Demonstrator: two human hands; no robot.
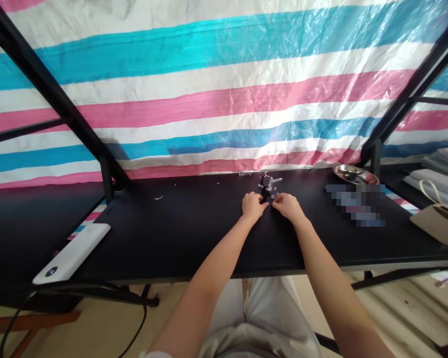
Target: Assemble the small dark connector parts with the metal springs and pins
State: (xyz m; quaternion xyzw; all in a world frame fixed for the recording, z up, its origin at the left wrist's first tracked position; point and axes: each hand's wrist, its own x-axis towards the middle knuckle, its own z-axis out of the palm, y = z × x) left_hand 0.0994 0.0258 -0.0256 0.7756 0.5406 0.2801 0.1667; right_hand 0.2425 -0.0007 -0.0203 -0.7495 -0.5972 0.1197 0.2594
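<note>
My left hand (pixel 253 206) and my right hand (pixel 288 206) rest close together on the black table (pixel 194 223), fingers curled in a pinch. Between and just beyond them stands a small black and silver metal assembly (pixel 269 189), which both hands touch at its near side. What exactly the fingertips grip is too small to make out. A short row of tiny metal pieces (pixel 245 174) lies at the table's far edge behind the hands.
A white power bank (pixel 72 253) lies at the table's left front with a cable hanging below. A round metal dish (pixel 354 174) sits at the back right beside a blurred patch. A beige bag (pixel 438 221) lies far right. A striped tarp hangs behind.
</note>
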